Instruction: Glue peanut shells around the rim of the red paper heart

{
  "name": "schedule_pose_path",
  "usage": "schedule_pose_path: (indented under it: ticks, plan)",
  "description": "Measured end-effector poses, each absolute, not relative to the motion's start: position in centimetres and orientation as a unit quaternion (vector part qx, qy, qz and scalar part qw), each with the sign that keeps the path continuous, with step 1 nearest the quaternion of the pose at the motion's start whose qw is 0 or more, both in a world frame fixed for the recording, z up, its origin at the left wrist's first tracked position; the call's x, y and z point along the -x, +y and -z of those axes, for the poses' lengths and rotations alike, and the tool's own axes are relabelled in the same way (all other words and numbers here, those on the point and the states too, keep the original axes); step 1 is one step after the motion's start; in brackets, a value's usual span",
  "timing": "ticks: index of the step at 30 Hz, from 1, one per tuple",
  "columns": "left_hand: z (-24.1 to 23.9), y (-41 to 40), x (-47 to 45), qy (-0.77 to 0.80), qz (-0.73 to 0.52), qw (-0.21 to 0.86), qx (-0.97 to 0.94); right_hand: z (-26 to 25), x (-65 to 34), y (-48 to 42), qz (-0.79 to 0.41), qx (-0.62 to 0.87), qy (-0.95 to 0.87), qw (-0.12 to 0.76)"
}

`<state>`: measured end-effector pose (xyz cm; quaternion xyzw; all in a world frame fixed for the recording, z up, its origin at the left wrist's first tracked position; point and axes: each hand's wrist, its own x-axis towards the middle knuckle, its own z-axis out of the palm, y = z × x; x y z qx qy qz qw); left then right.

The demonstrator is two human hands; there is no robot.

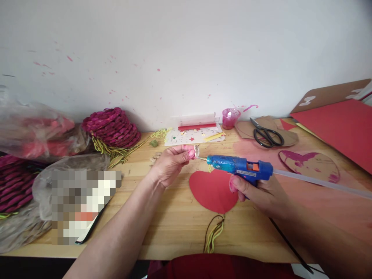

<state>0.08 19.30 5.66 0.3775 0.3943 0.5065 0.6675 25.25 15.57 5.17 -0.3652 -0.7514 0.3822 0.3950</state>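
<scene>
My right hand (255, 190) is wrapped round the handle of a blue glue gun (238, 164), with a long translucent glue stick (319, 182) sticking out of its back. The metal nozzle points left, at a small whitish piece (197, 151) pinched between the thumb and fingers of my left hand (176, 161). What kind of piece it is I cannot make out. Nozzle tip and piece are touching or very close. Below the gun lies a red heart (213, 192), partly covered by my right hand, with yellow-green and dark yarn strands (214, 234) at its lower point.
Black-handled scissors (267, 135) rest on cardboard at the back right, near a pink-stained cup (230, 118). A painted cardboard heart (309, 166) and red sheets (340, 124) lie right. Magenta woven pieces (112, 128) and plastic bags (37, 128) fill the left. A black cord (290, 244) trails down right.
</scene>
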Motion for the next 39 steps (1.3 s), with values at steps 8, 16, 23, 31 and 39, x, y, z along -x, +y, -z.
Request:
schedule_pose_path:
  ticks: [8,16,23,31,39]
  plan:
    - [-5.8,19.26,-0.09,0.395,-0.506,0.673,-0.367,-5.28,-25.2,15.7,-0.397,0.38,-0.742,0.384]
    - [-5.82,19.24,-0.05,0.395,-0.505,0.675,-0.365,-5.47,-25.12,15.54,-0.397,0.374,-0.739,0.395]
    - [-5.65,19.26,-0.03,0.399,-0.501,0.675,-0.366,-5.37,-25.03,15.58,-0.393,0.38,-0.738,0.395]
    - [-5.52,19.39,0.1,0.395,-0.501,0.676,-0.37,-5.14,-25.27,15.63,-0.404,0.386,-0.733,0.388]
    - [-5.52,19.28,-0.02,0.392,-0.503,0.673,-0.375,-4.95,-25.28,15.57,-0.398,0.391,-0.733,0.388]
